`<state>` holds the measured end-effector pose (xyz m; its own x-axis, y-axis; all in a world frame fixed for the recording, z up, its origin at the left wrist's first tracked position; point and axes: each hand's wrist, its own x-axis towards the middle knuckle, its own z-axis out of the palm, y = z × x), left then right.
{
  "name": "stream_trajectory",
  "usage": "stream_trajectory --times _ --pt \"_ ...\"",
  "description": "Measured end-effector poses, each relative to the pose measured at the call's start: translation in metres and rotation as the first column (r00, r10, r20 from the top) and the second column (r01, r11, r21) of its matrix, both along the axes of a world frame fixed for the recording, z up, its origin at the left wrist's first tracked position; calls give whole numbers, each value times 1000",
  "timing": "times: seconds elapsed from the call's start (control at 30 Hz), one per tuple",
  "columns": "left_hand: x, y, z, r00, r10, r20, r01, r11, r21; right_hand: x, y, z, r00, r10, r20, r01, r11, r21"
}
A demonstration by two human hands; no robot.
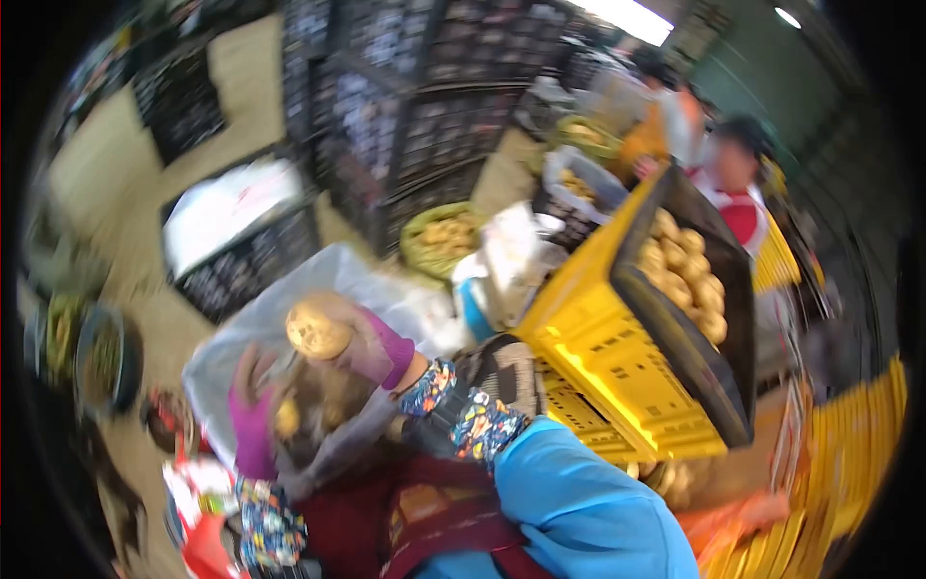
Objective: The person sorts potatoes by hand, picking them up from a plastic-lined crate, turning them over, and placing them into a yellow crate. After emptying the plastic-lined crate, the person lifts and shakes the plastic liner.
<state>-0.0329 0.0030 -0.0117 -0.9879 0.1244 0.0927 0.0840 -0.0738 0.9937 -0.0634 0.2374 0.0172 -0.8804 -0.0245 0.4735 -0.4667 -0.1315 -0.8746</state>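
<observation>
My right hand [362, 343], in a purple-cuffed glove, is closed around a round yellow-brown potato [318, 331]. It is above a crate lined with clear plastic [217, 362]. My left hand [253, 400], gloved the same way, is at the crate's left side with its fingers raised and apart, somewhat blurred. Just right of its palm, a smaller yellow potato [287, 417] shows inside the liner. Other dark shapes in the crate are too blurred to make out.
A yellow crate [588, 338] stands tilted at right, with potatoes [680, 270] inside. Black crates [444, 125] are stacked behind. A green sack of potatoes [439, 241] and a white-covered black crate [241, 207] stand ahead. Co-workers [738, 183] are at the upper right.
</observation>
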Motion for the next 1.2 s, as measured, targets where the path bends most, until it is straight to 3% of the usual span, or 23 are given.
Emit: stream_trajectory --times 0.03,0.07,0.1,0.13,0.2,0.23,0.3,0.37,0.43,0.47,0.5,0.53,0.57,0.6,0.63,0.67,0.7,0.77,0.83,0.93,1.03,1.07,1.2 --pt "-4 -6 -15 998 17 -58 -12 996 89 -2 22 19 934 -235 -269 273 955 114" --pt "-5 -16 -15 963 -36 -269 -80 908 -411 -1 52 44 984 31 -176 -56 988 -142" --pt "-5 -26 -15 872 -125 -473 -312 602 -735 1 82 69 931 334 -146 -360 777 -517" --pt "-8 -35 -23 875 -128 -466 -297 618 -728 3 111 95 835 526 -161 -442 468 -766" --pt "-5 -41 -30 926 -52 -373 -177 814 -553 21 143 157 673 461 -578 -654 7 -756" --pt "-3 -41 -31 964 -4 -267 -88 939 -331 22 167 167 631 394 -669 -697 -91 -711" --pt "-7 -48 -48 995 96 7 -96 985 146 6 204 160 632 275 -725 -740 -66 -670" --pt "-26 -60 -71 926 156 344 -323 800 505 -9 194 147 749 305 -588 -622 22 -782" --pt "-17 -64 -55 938 337 78 -344 930 125 -25 161 117 838 452 -305 -442 238 -865" --pt "-8 -69 -62 885 231 -403 -403 815 -416 -39 140 93 848 512 -136 -333 316 -889" --pt "-4 -77 -69 934 304 -186 -339 919 -202 -50 117 71 805 592 42 -275 434 -858" --pt "3 -78 -49 913 295 -280 -388 839 -382 -60 90 47 729 633 259 -226 581 -782" --pt "4 -76 -45 864 369 -343 -466 844 -264 -69 62 19 618 640 456 -235 704 -670" --pt "10 -74 -31 832 507 -227 -546 821 -167 -77 30 -18 557 587 587 -312 803 -508" --pt "12 -88 -27 853 522 -12 -521 852 50 -76 3 -47 517 449 729 -466 862 -200" --pt "13 -101 -24 837 510 199 -547 790 277 -86 -22 -97 446 399 801 -681 732 14" --pt "13 -111 -20 856 242 456 -517 405 754 -96 -48 -146 409 365 837 -852 482 206" --pt "20 -120 -4 774 377 509 -630 385 674 -96 -90 -220 473 319 821 -877 86 472" --pt "20 -126 5 719 425 549 -691 353 631 -101 -122 -291 532 409 741 -721 -241 650" --pt "19 -130 12 673 432 600 -737 331 589 -99 -197 -267 768 216 603 -522 -334 785" --pt "13 -125 18 612 429 665 -791 322 521 -102 -255 -349 962 145 232 -186 -275 943" --pt "15 -127 12 676 387 628 -737 362 571 -109 -266 -357 945 169 279 -217 -311 925" --pt "10 -114 13 624 605 495 -742 657 134 -126 -282 -377 869 250 427 -306 -406 861"
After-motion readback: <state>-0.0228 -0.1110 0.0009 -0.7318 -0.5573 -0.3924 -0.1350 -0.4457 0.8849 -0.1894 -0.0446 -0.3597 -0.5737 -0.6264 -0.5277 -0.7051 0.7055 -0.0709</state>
